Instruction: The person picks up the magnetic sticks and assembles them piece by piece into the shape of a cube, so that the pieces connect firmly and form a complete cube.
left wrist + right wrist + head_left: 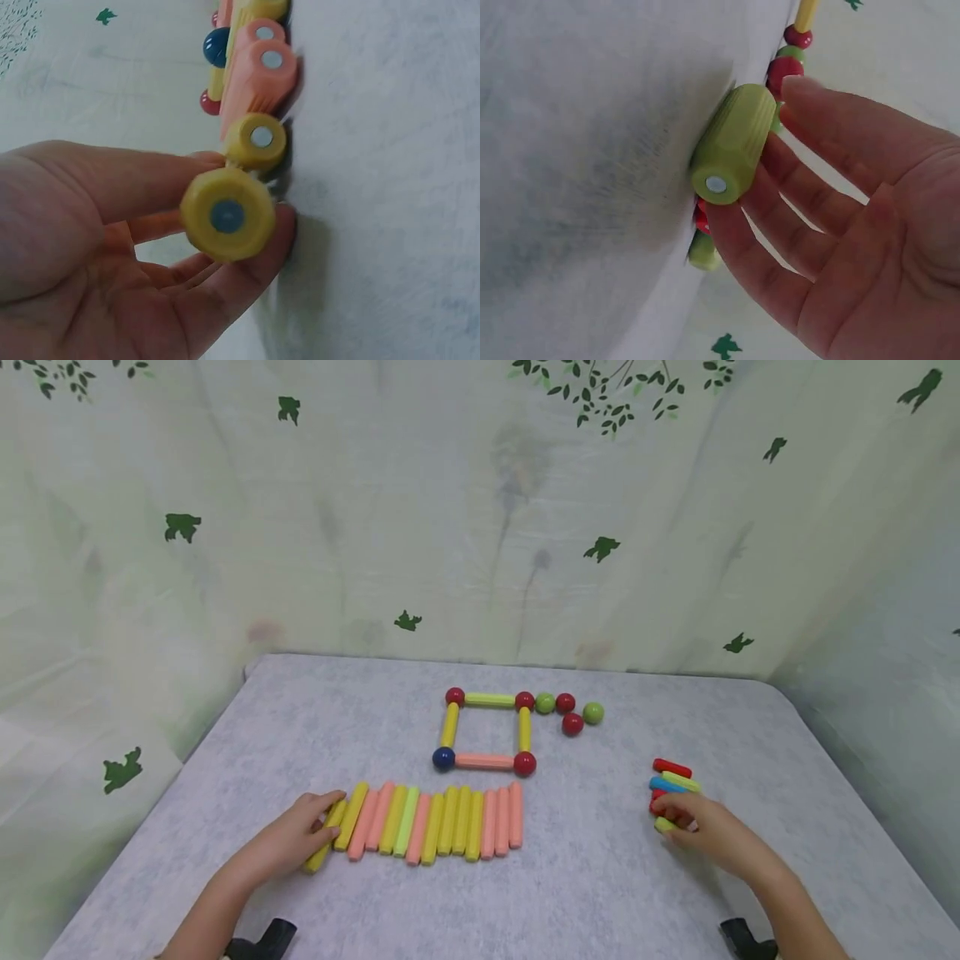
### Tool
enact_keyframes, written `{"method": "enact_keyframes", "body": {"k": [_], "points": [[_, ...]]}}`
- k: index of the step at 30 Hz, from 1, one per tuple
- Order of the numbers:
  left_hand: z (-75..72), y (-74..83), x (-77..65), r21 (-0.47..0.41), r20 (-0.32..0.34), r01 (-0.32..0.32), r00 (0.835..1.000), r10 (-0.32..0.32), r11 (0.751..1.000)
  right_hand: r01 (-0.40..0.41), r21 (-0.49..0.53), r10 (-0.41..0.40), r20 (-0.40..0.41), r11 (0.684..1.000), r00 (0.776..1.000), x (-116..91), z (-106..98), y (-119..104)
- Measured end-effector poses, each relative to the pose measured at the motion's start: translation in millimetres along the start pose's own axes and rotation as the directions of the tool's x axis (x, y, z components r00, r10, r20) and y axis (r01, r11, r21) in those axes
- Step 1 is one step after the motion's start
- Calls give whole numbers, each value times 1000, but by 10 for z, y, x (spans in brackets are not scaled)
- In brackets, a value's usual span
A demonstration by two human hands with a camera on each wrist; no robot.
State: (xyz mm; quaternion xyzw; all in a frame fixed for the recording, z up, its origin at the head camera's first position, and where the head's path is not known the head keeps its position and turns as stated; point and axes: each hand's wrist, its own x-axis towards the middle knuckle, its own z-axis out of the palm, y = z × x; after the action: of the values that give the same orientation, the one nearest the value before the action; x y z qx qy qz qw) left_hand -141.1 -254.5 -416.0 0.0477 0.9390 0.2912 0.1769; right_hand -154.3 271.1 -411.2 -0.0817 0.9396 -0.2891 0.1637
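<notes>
The left hand (296, 833) pinches a yellow stick (316, 860) between thumb and fingers at the left end of a row of sticks (432, 831) on the tabletop (585, 893). The left wrist view shows this stick end-on, so its length is hidden, and it covers parts of the fingers behind it.

The right hand (701, 828) has its fingers against a lime stick (739, 135); in the head view only one end pokes out from under them. From the right wrist the thumb looks apart from the stick, so I cannot tell whether the hand grips it. Just beyond lie a red stick (672, 767), another lime stick (681, 782) and a blue stick (667, 785), with more red partly covered by the fingers.

Behind the row, sticks and balls form a four-sided frame (485, 762), with a blue ball (444, 758) at its near left corner. Red and green balls (572, 724) sit at its right. Black wrist pieces (262, 941) are cut off by the bottom edge.
</notes>
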Motion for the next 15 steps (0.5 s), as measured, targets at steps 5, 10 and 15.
{"method": "enact_keyframes", "body": {"k": [5, 10, 15], "points": [[-51, -36, -16, -53, -61, 34, 997, -37, 998, -58, -192, 65, 31, 980, 997, 12, 53, -62], [-64, -19, -43, -116, -214, 7, 976, -31, 993, -10, -209, 7, -18, 978, 1000, 81, 56, -238], [-33, -28, -43, -186, -393, -69, 919, -10, 980, 177, -3, -176, -165, 984, 970, 286, 73, -484]]}}
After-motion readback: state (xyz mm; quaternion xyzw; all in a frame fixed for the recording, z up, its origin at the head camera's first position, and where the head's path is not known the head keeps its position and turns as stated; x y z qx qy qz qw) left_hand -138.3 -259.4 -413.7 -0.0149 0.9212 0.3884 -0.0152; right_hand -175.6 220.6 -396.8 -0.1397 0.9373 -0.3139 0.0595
